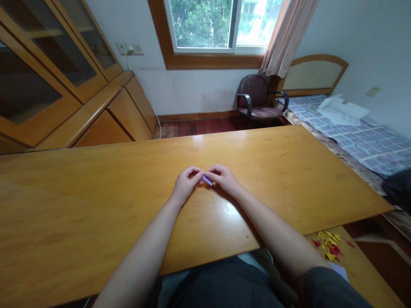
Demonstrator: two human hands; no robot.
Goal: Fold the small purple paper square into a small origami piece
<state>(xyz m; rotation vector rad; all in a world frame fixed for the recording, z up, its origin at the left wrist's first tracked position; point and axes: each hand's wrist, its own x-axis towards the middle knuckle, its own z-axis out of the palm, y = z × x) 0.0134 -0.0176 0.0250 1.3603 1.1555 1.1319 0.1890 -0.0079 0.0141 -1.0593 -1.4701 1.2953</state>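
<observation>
Both of my hands meet at the middle of a long wooden table (96, 192). Between their fingertips is a small folded piece of purple paper (207, 180). My left hand (186, 184) pinches its left end with curled fingers. My right hand (224, 179) pinches its right end, fingers bent over it. The paper lies low against the tabletop and is mostly covered by my fingers.
A lower wooden surface at the bottom right carries several small yellow and red folded paper pieces (329, 246). A wooden cabinet (64, 85) lines the left wall. An office chair (258, 100) stands under the window, and a bed (359, 132) runs along the right.
</observation>
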